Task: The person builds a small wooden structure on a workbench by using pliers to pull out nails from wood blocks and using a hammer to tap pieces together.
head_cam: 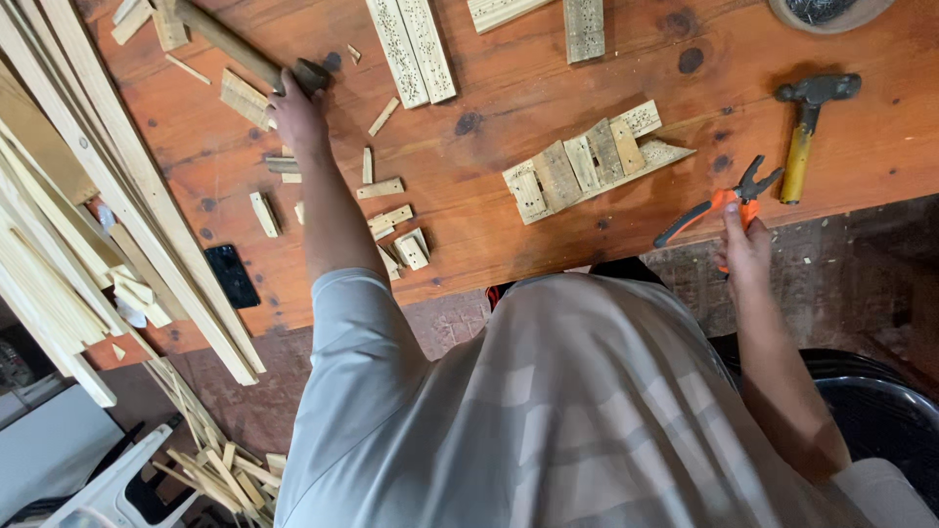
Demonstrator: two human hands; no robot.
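Item: we are gripping orange-handled pliers (722, 207) in right hand (745, 249), fingers wrapped; left hand (298, 115) fingers closing round wooden handle (235, 47) on desk (509, 147); steadying both is advisable.

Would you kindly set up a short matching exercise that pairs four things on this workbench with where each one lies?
Things:
1. hammer
2. pliers
3. black phone
4. round wooden handle

Places:
A. under the left hand, top left
B. near the table's front edge, beside the long slats
C. far right, untouched
D. at the right hand

Pairs: 1-C, 2-D, 3-B, 4-A
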